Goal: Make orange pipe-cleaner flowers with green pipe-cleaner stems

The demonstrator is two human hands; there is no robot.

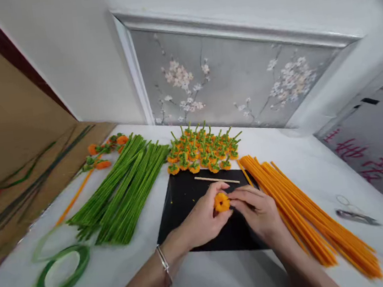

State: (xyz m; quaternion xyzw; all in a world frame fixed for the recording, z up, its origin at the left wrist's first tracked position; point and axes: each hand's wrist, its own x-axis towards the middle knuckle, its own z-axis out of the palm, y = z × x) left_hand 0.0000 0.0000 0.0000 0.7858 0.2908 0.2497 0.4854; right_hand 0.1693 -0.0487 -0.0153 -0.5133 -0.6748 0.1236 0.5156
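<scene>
Gripping an orange puff point(221, 202), left hand point(201, 215) kinda curled round it, right hand point(260, 209) pinching its edge, black mat point(183, 197) underneath both.

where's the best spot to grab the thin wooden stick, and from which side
Probably pinch the stick at its middle from above, finger and thumb across its width: it is thin and lies flat on the black mat, with orange flowers close beyond and the left hand close on the near side.
</scene>
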